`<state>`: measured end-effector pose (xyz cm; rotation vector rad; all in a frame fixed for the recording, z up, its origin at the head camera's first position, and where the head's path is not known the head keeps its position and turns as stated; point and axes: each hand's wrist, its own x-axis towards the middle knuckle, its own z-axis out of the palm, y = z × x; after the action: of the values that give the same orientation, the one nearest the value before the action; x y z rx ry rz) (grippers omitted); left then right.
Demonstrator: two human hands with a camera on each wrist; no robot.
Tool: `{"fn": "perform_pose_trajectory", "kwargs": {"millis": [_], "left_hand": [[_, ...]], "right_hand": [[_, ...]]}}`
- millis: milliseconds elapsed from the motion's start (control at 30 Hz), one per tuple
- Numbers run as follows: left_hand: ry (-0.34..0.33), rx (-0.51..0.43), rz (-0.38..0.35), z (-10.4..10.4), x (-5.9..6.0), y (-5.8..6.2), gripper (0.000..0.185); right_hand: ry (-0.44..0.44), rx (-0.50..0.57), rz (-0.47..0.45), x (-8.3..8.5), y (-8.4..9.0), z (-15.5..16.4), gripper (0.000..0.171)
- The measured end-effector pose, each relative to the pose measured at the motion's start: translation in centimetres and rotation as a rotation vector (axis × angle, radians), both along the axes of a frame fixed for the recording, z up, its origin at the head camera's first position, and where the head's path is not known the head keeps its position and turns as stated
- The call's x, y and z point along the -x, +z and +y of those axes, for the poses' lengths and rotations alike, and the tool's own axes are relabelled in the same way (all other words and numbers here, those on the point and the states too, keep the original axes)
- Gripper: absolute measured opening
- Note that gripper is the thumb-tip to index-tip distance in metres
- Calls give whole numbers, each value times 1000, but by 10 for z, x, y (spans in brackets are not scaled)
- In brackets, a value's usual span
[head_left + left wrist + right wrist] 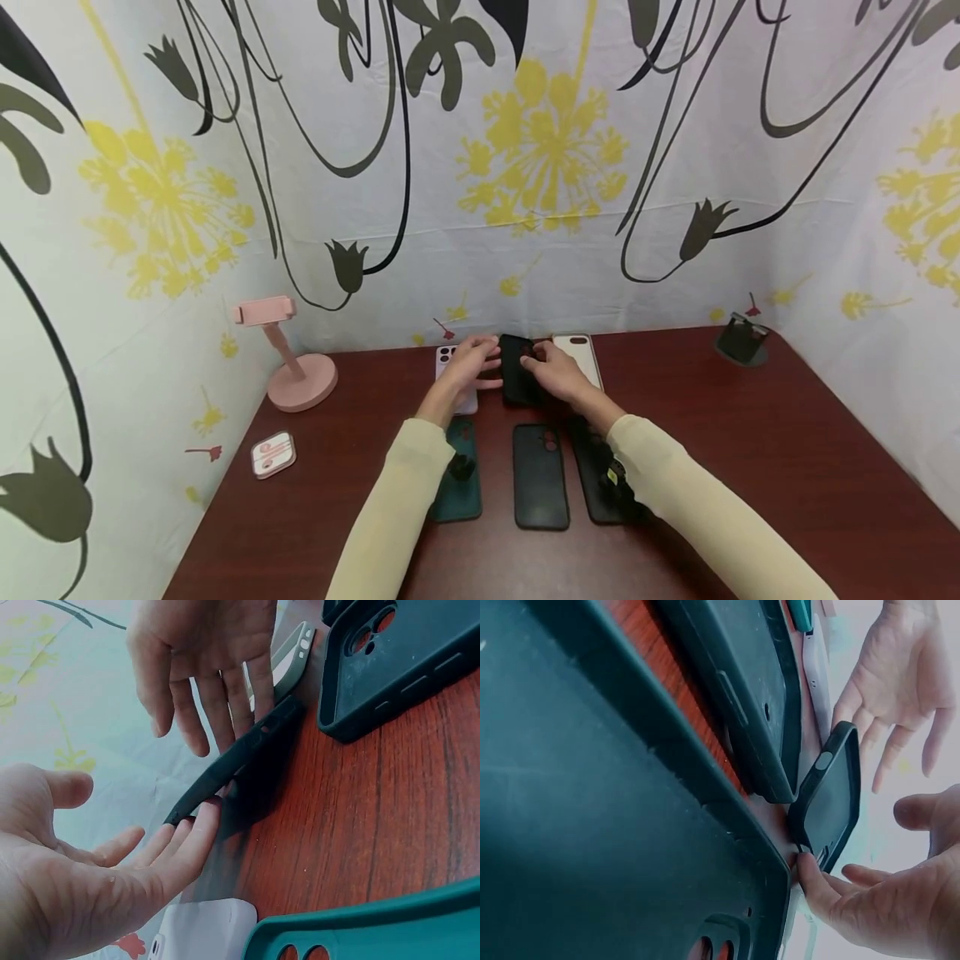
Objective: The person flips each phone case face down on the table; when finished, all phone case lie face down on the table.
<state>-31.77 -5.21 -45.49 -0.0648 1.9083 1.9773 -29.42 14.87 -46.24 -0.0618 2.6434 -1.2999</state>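
Both hands, left hand (468, 367) and right hand (558, 372), touch the far black rubbery phone case (516, 372) with straight fingers, not gripping; steadying both edges evenly seems wisest.

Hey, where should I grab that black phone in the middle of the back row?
Probably pinch the black phone by its two long side edges, one hand from each side. In the left wrist view it tilts, one long edge lifted off the table, with the left hand and right hand flanking it, fingers straight.

Dark red table (750, 467) bears phone cases (540, 475), phones (581, 354), pink stand (288, 367).
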Motion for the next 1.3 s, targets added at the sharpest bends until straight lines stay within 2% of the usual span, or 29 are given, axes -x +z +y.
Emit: {"fn": "perform_pose_trajectory", "kwargs": {"millis": [233,500,833,1067,1300], "left_hand": [[20,-55,-34,-2,-1,1,47],[2,-85,-29,-3,0,1,51],[-10,-115,-37,-3,3,-1,57],[-38,-159,-33,-2,3,-1,60],[-57,-172,-25,2,3,-1,63]], "right_hand": [[12,-82,68,1,-4,-5,64],[71,-134,162,0,-4,-11,67],[78,-85,140,0,-5,-14,62],[90,-56,117,0,-4,-9,70],[53,25,61,2,-2,-6,66]]}}
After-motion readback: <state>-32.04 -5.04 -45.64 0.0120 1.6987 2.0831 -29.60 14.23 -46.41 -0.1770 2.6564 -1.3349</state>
